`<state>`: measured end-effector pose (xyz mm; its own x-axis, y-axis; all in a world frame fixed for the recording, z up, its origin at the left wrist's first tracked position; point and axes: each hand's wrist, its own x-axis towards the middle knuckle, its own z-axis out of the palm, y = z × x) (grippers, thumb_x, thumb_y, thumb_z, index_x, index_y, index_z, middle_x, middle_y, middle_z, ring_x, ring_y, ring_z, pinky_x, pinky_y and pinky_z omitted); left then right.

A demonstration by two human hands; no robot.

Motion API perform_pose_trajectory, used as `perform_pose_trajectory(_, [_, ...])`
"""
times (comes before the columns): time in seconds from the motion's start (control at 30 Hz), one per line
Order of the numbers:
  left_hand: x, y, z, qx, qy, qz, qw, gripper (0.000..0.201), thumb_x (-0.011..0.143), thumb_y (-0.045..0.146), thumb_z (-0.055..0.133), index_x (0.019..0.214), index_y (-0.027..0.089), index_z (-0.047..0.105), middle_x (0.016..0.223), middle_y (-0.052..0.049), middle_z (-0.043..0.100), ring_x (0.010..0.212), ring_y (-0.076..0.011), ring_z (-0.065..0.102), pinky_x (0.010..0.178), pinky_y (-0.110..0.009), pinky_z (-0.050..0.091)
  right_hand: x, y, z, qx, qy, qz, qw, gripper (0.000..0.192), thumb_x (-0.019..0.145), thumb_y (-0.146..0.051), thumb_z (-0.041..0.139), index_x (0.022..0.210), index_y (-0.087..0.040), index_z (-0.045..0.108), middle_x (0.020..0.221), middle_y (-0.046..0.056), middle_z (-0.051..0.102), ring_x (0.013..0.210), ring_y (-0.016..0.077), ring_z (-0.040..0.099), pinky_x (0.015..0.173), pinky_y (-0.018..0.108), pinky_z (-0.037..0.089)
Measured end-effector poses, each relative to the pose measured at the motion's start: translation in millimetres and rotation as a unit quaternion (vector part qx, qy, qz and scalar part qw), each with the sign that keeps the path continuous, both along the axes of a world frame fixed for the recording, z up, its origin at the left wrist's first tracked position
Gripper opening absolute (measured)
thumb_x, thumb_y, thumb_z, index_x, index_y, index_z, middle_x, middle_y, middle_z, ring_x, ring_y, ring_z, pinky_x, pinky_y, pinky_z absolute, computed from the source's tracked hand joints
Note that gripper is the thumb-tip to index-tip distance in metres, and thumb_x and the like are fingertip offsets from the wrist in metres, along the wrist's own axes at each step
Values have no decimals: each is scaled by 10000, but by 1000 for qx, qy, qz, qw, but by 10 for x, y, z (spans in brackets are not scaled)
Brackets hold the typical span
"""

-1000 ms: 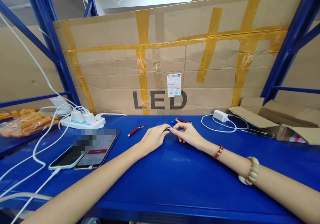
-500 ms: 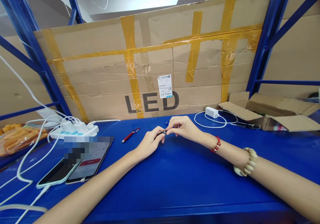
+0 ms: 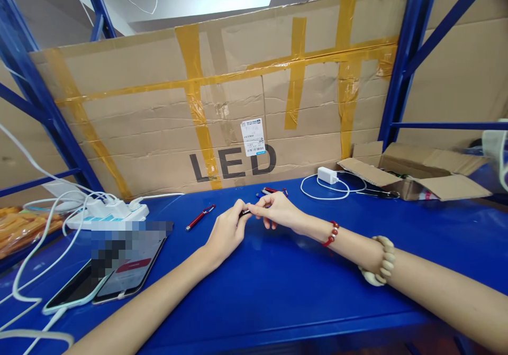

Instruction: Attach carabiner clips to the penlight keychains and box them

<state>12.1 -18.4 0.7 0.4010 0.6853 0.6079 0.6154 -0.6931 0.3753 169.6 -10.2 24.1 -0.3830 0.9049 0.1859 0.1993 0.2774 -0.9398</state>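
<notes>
While both hands meet over the middle of the blue bench (image 3: 278, 286), this is how things lie.

Left hand (image 3: 227, 231): rests on the bench surface, its fingers (image 3: 243, 210) curled and pinched closed on one end of a small dark piece (image 3: 245, 212).
Right hand (image 3: 278, 211): comes in from the right, thumb and forefinger closed on the other end of the same dark piece; the remaining fingers are bent under. A red bead bracelet (image 3: 330, 233) sits at its wrist, and a pale bead bracelet (image 3: 380, 267) further up the forearm.
Small dark piece: held between the two hands just above the bench, near the middle of its back half; too small to tell what it is.
Red pen (image 3: 200, 217): lies flat on the bench to the left of the hands, apart from them.
More pens (image 3: 273, 190): a few lie just behind the right hand, toward the back edge.
Phones (image 3: 99, 281): two lie side by side near the front left corner.
Power strip (image 3: 107, 215): by the left back corner, with white cables.
White charger (image 3: 327, 175): near the back edge on the right, beside an open carton (image 3: 416, 178).
Cardboard sheet (image 3: 222, 106): stands along the back edge, marked LED.
</notes>
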Motion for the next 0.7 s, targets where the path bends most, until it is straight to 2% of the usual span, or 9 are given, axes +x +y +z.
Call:
perform_pose_trajectory(0.1, [-27, 28, 39, 6, 27, -4, 1000, 65, 838, 214, 362, 861, 211, 423, 853, -8, 580, 787, -147, 558, 673, -232, 414, -14, 12, -29, -47, 36, -1, 998, 356, 647, -468, 594, 582, -124, 527, 468, -22, 492, 370, 31, 436, 308, 108, 323])
perform_pose_trajectory(0.27, [-46, 78, 63, -57, 50, 14, 997, 274, 837, 221, 379, 1104, 255, 328, 892, 3, 585, 840, -170, 565, 736, -279, 419, -61, 94, -169, -43, 80, -24, 996, 328, 671, -463, 581, 694, -143, 512, 690, 8, 570, 390, 36, 483, 298, 124, 375])
perform_pose_trajectory(0.4, [-53, 123, -35, -111, 34, -15, 993, 367, 841, 228, 364, 1177, 230, 216, 872, -15, 553, 805, -162, 566, 749, -303, 425, -86, 136, -247, -81, 93, 6, 992, 272, 739, -370, 545, 884, -140, 563, 716, 35, 597, 500, 78, 566, 358, 138, 449])
perform_pose_trajectory(0.47, [-62, 153, -108, -111, 22, -22, 993, 381, 841, 230, 353, 1183, 198, 189, 913, -48, 511, 814, -157, 555, 754, -308, 429, -88, 152, -258, -93, 100, 16, 991, 255, 760, -320, 532, 904, -116, 586, 706, 54, 614, 590, 96, 597, 426, 138, 481])
perform_pose_trajectory(0.57, [-65, 186, -161, -102, 18, -12, 995, 400, 840, 271, 355, 1183, 156, 183, 970, -94, 465, 888, -172, 526, 792, -331, 423, -88, 183, -260, -106, 101, -7, 989, 226, 738, -263, 565, 874, -91, 620, 672, 50, 621, 594, 85, 592, 493, 143, 500])
perform_pose_trajectory(0.63, [-39, 168, -92, -79, 50, 6, 996, 430, 826, 316, 388, 1186, 153, 219, 1056, -123, 439, 986, -207, 477, 845, -372, 393, -87, 208, -262, -113, 110, -28, 987, 215, 701, -241, 603, 850, -90, 637, 691, 45, 625, 584, 76, 579, 499, 146, 500])
perform_pose_trajectory(0.7, [16, 74, 84, -28, 97, 35, 994, 450, 804, 351, 425, 1187, 165, 279, 1187, -138, 365, 1103, -258, 376, 903, -430, 334, -81, 233, -269, -121, 126, -36, 984, 237, 661, -242, 637, 849, -98, 645, 721, 44, 629, 588, 77, 572, 505, 159, 503])
